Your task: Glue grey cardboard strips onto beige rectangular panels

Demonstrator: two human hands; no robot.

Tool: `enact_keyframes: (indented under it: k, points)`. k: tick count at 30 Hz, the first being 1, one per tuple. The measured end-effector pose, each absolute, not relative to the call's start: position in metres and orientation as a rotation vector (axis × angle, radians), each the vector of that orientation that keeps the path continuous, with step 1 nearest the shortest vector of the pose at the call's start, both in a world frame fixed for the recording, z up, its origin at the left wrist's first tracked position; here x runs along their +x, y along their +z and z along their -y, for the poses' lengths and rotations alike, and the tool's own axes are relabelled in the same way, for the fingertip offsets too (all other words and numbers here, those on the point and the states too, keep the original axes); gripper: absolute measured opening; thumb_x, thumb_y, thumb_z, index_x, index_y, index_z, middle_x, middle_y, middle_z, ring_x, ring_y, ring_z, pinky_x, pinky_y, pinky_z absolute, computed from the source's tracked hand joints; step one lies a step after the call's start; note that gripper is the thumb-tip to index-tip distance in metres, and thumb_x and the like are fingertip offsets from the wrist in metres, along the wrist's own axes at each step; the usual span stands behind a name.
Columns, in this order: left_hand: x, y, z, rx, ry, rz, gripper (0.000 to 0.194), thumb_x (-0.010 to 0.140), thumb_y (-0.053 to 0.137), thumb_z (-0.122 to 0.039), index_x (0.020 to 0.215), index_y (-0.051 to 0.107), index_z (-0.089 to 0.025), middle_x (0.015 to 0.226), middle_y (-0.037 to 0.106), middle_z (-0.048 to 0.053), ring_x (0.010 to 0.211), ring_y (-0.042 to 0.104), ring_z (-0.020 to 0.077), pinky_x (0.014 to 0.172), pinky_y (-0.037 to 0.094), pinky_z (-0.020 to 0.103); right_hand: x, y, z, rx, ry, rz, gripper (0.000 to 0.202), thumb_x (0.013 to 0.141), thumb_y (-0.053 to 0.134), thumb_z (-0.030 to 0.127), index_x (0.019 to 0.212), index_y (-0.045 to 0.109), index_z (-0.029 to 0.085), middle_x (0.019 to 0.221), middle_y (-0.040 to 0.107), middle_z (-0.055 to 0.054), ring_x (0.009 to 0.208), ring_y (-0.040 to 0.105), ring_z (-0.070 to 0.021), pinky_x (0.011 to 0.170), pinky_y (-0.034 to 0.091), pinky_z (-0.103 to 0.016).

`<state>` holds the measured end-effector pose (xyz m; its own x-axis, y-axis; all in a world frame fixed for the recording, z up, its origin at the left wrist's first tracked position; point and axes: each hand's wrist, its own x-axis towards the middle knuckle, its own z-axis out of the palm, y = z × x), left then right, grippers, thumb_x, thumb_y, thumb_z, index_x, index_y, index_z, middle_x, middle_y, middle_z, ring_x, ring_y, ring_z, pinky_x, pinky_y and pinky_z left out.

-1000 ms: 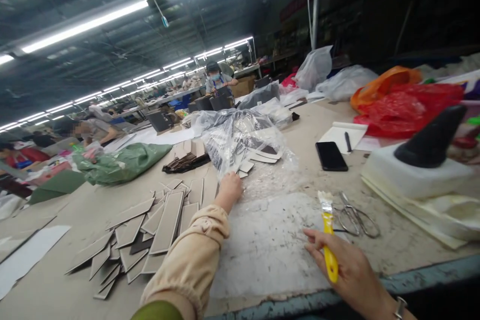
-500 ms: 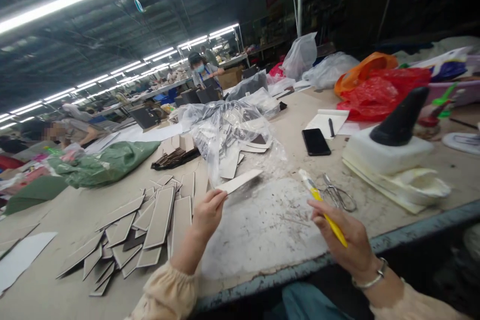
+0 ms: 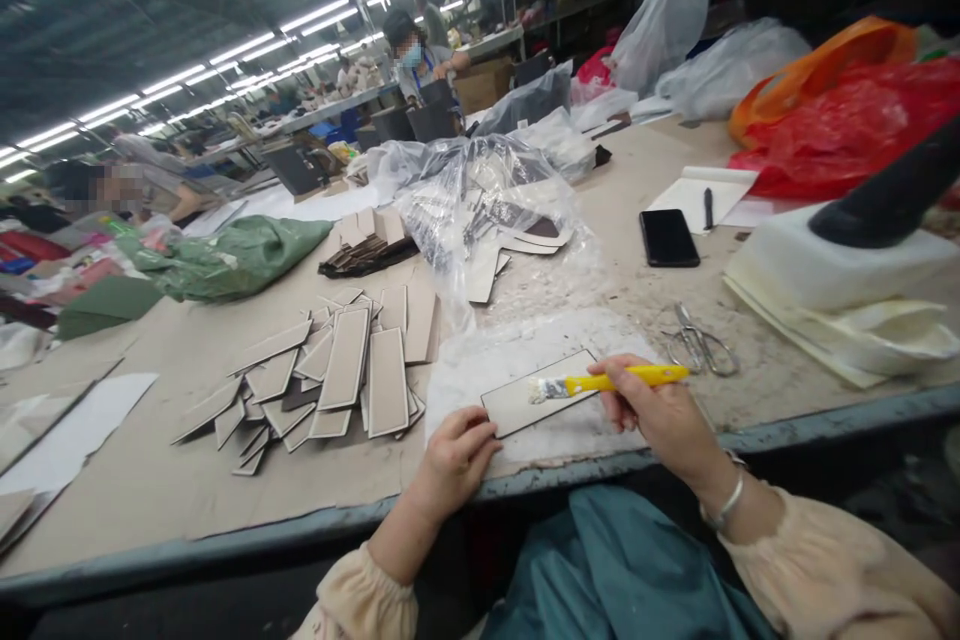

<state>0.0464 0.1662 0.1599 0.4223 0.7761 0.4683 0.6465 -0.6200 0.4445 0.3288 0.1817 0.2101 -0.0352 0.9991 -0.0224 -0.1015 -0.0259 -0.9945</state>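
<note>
A flat, pale rectangular panel with a dark edge lies on a white, glue-smeared sheet near the table's front edge. My left hand pinches the panel's near left corner. In my right hand is a yellow-handled paintbrush, its whitish bristles against the panel's upper face. The right hand's fingers also lie close to the panel's right end. Left of the sheet, a loose heap of similar bordered panels spreads over the table.
Behind the sheet sits a clear plastic bag with pale cut pieces. To the right are scissors, a phone, a pen on a notepad and a white container. A co-worker stands farther back.
The panel has come down from mid-air onto the white sheet, my left hand still on it. My right hand has brought the brush left onto its face. The camera view has shifted.
</note>
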Motion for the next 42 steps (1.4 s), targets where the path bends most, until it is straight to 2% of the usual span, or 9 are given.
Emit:
enact_keyframes:
  k: [3, 11, 26, 35, 39, 42]
  points:
    - [0.048, 0.156, -0.167, 2.513, 0.979, -1.251, 0.016, 0.088, 0.059, -0.018, 0.101, 0.069, -0.019, 0.099, 0.067, 0.009, 0.094, 0.064, 0.0168, 0.084, 0.056, 0.03, 0.314, 0.209, -0.187, -1.12, 1.376, 1.254, 0.04, 0.089, 0.053, 0.053, 0.098, 0.058, 0.014, 0.059, 0.056, 0.002, 0.047, 0.048, -0.008, 0.045, 0.041, -0.019]
    - [0.052, 0.146, -0.168, 2.542, 1.006, -1.211, 0.017, 0.089, 0.056, -0.016, 0.099, 0.07, -0.02, 0.098, 0.071, 0.008, 0.092, 0.067, 0.0155, 0.086, 0.057, 0.029, 0.298, 0.206, -0.196, -1.176, 1.386, 1.415, 0.042, 0.09, 0.051, 0.053, 0.099, 0.058, 0.013, 0.064, 0.063, -0.002, 0.051, 0.055, -0.0103, 0.051, 0.048, -0.022]
    - [0.053, 0.147, -0.168, 2.615, 0.987, -1.182, 0.014, 0.088, 0.059, -0.016, 0.099, 0.068, -0.018, 0.098, 0.071, 0.007, 0.094, 0.067, 0.0167, 0.088, 0.056, 0.032, 0.289, 0.199, -0.199, -1.287, 1.335, 1.566, 0.039, 0.091, 0.049, 0.049, 0.099, 0.062, 0.013, 0.066, 0.065, -0.002, 0.053, 0.058, -0.0107, 0.057, 0.049, -0.022]
    - [0.053, 0.153, -0.17, 2.645, 0.959, -1.201, 0.012, 0.088, 0.06, -0.016, 0.097, 0.067, -0.019, 0.095, 0.072, 0.005, 0.093, 0.066, 0.0164, 0.086, 0.055, 0.031, 0.3, 0.205, -0.197, -1.447, 1.148, 1.608, 0.039, 0.091, 0.048, 0.049, 0.085, 0.065, 0.015, 0.065, 0.065, -0.001, 0.047, 0.058, -0.0107, 0.053, 0.048, -0.022]
    - [0.054, 0.154, -0.171, 2.654, 1.012, -1.184, 0.011, 0.087, 0.061, -0.016, 0.096, 0.067, -0.019, 0.093, 0.072, 0.005, 0.092, 0.067, 0.017, 0.084, 0.056, 0.032, 0.314, 0.206, -0.199, -1.491, 1.034, 1.632, 0.043, 0.091, 0.047, 0.048, 0.068, 0.064, 0.016, 0.075, 0.069, -0.003, 0.047, 0.058, -0.0094, 0.052, 0.048, -0.022]
    - [0.054, 0.157, -0.171, 2.655, 1.033, -1.165, 0.012, 0.087, 0.061, -0.015, 0.096, 0.067, -0.019, 0.092, 0.072, 0.004, 0.091, 0.067, 0.0171, 0.083, 0.056, 0.032, 0.33, 0.208, -0.199, -1.546, 0.893, 1.668, 0.045, 0.091, 0.047, 0.047, 0.062, 0.064, 0.016, 0.076, 0.069, -0.003, 0.049, 0.059, -0.0095, 0.053, 0.048, -0.022]
